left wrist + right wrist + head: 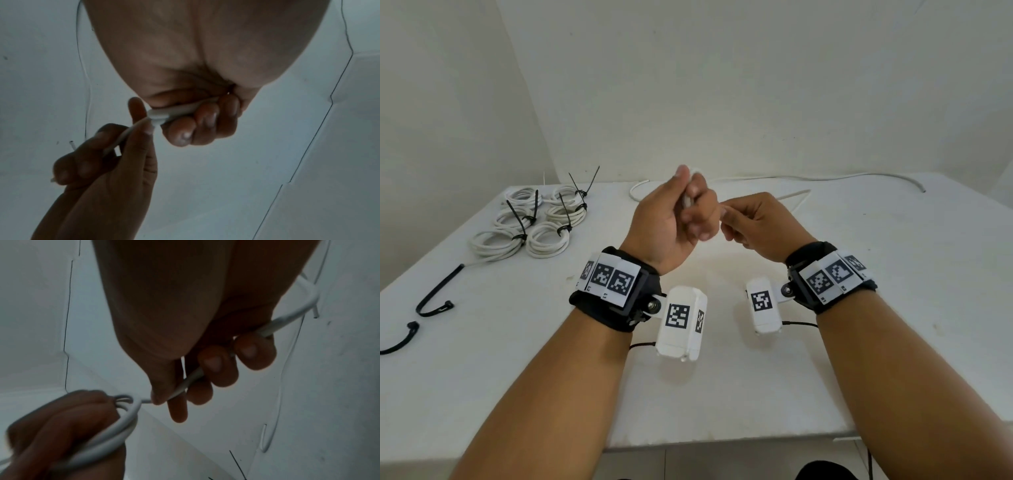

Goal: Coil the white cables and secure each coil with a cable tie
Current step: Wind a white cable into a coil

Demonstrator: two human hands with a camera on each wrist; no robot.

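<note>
Table [722, 394], white, carries five tied coils [530, 219] at its far left and two black cable ties [436, 294] near the left edge. White cable [825, 178] lies lengthwise along the far edge, running left to right, its free end pointing right. Left hand [674, 219], raised above the table, fingers curled round several gathered loops. Right hand [756, 219], just beside, pinches the strand feeding those loops.

White cable [825, 178] along far edge of white table [756, 394]. White coils [548, 240] at far left corner, one cream coil [566, 213], each with black ties [565, 229]. Loose black cable ties [436, 294] at left edge. Black wristbands [616, 308] carry black-and-white square-pattern markers.
</note>
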